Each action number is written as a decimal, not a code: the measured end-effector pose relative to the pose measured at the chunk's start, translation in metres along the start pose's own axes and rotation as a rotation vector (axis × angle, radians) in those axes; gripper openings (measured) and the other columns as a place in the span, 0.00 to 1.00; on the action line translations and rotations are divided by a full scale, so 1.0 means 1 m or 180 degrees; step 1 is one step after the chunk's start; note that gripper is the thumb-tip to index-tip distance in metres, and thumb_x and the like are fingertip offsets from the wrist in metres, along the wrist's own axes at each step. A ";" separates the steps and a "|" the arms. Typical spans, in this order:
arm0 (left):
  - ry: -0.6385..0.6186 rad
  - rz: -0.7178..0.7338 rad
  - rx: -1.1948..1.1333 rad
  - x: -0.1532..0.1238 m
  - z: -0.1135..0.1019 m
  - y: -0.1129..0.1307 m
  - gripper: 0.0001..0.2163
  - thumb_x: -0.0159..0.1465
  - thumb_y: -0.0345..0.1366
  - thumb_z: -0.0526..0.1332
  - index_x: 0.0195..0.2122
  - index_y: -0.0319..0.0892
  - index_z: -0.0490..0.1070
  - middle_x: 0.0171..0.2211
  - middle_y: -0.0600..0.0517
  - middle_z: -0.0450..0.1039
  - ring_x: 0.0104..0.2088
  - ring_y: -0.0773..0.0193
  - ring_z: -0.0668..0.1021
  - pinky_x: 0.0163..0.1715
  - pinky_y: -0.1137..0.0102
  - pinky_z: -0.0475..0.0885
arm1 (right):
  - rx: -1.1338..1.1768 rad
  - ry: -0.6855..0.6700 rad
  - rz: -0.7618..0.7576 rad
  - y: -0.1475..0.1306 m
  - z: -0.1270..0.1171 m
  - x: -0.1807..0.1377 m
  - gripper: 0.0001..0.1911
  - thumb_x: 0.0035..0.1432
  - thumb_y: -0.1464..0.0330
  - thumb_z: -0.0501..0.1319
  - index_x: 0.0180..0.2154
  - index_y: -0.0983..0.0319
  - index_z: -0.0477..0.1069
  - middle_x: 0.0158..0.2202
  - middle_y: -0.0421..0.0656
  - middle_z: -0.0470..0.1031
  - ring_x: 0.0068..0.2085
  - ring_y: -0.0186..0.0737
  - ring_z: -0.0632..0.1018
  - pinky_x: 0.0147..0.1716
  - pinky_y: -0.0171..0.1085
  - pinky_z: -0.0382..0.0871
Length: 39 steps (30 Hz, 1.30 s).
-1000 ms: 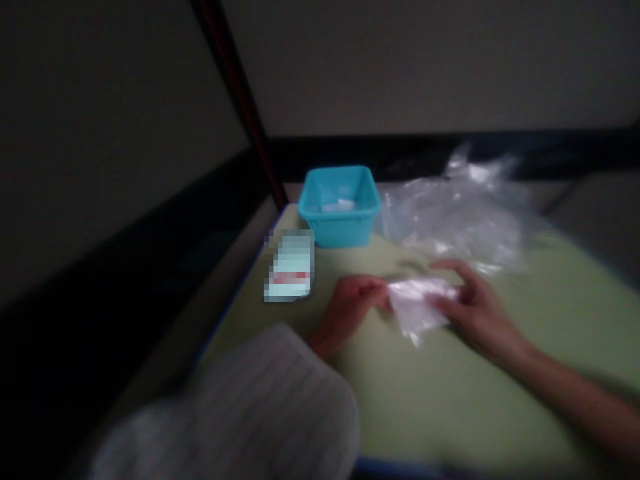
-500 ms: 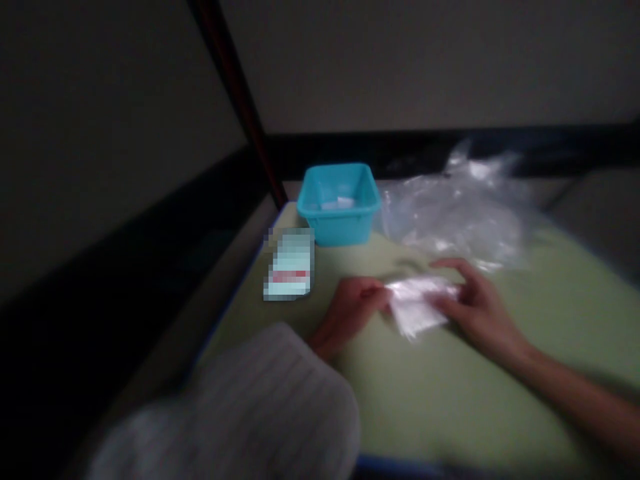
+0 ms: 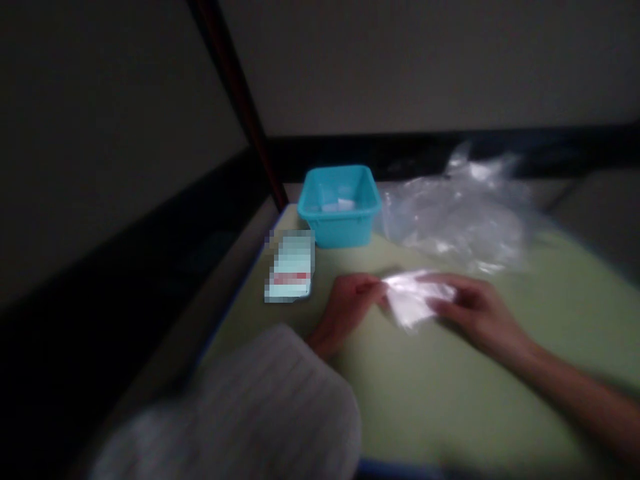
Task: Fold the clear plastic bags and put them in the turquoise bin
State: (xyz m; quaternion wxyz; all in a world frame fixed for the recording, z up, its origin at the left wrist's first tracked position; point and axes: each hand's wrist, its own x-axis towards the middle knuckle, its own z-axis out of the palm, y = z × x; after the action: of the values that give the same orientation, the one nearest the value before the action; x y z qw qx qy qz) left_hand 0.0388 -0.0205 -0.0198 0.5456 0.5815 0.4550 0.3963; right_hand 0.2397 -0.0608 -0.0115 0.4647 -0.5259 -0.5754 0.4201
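A small, shiny, whitish plastic bag (image 3: pixel 407 300) is stretched between my two hands, just above the pale green tabletop (image 3: pixel 430 400). My left hand (image 3: pixel 353 300) is closed, pinching its left corner between thumb and fingers. On the other side my right hand (image 3: pixel 477 310) has its thumb in front and its fingers over the top edge, gripping the bag's right end. Motion blur and glare hide the folds of the plastic and any contents.
A turquoise basket (image 3: pixel 343 230) with something whitish inside stands at the back. Right of it lies a big crumpled heap of clear plastic (image 3: pixel 460 213). A pixelated, phone-like slab (image 3: pixel 290 267) lies left, near the table's blue edge. A grey sleeve (image 3: pixel 260 407) covers the lower left.
My right fingers, raised and apart before, have come down onto the bag's top edge. The bag's lower edge has lifted and shifted shape slightly. My left hand stays nearly in place.
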 end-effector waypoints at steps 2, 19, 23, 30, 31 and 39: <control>0.0078 0.0111 -0.0282 0.004 -0.003 -0.001 0.08 0.56 0.38 0.63 0.25 0.39 0.75 0.26 0.49 0.78 0.31 0.62 0.79 0.37 0.69 0.70 | -0.0073 0.0081 0.0036 -0.002 0.000 -0.001 0.14 0.46 0.64 0.67 0.38 0.59 0.78 0.34 0.45 0.80 0.28 0.38 0.77 0.25 0.35 0.70; 0.0466 0.0153 -0.2755 0.045 -0.041 0.013 0.04 0.61 0.28 0.59 0.37 0.40 0.69 0.48 0.45 0.74 0.52 0.58 0.75 0.53 0.64 0.65 | -0.0424 0.0259 -0.0297 0.017 0.004 0.002 0.13 0.47 0.64 0.64 0.37 0.55 0.80 0.30 0.43 0.80 0.25 0.42 0.77 0.14 0.32 0.64; 0.0338 0.0044 -0.2905 0.048 -0.042 0.015 0.01 0.63 0.29 0.56 0.34 0.41 0.65 0.48 0.45 0.73 0.52 0.60 0.75 0.52 0.66 0.67 | -0.0353 0.0258 -0.0481 0.013 0.006 0.001 0.11 0.47 0.66 0.65 0.36 0.54 0.80 0.28 0.44 0.80 0.25 0.44 0.78 0.14 0.34 0.65; 0.0514 0.0095 -0.3100 0.048 -0.037 0.019 0.04 0.62 0.28 0.58 0.32 0.42 0.62 0.42 0.48 0.75 0.48 0.63 0.78 0.52 0.68 0.68 | -0.0331 0.0259 -0.0438 0.003 0.008 0.001 0.11 0.48 0.65 0.65 0.36 0.55 0.79 0.30 0.43 0.80 0.25 0.42 0.77 0.16 0.34 0.66; 0.0549 0.0112 -0.3141 0.047 -0.037 0.020 0.04 0.62 0.28 0.57 0.32 0.42 0.62 0.41 0.48 0.76 0.47 0.63 0.78 0.52 0.68 0.69 | -0.0341 0.0248 -0.0413 0.002 0.007 0.001 0.11 0.48 0.65 0.65 0.36 0.55 0.79 0.30 0.43 0.80 0.24 0.41 0.76 0.16 0.34 0.67; 0.0525 0.0400 -0.3073 0.029 -0.034 0.036 0.04 0.62 0.28 0.58 0.30 0.41 0.65 0.37 0.52 0.77 0.44 0.64 0.79 0.52 0.67 0.70 | -0.0455 0.0234 -0.0244 0.001 -0.004 0.001 0.13 0.49 0.61 0.65 0.39 0.55 0.78 0.23 0.41 0.76 0.18 0.38 0.71 0.12 0.33 0.61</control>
State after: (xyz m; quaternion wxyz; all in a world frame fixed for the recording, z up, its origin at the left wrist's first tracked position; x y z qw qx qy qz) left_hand 0.0172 0.0174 0.0181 0.6900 0.2553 0.2252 0.6387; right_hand 0.2442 -0.0602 -0.0116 0.4626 -0.5504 -0.6061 0.3402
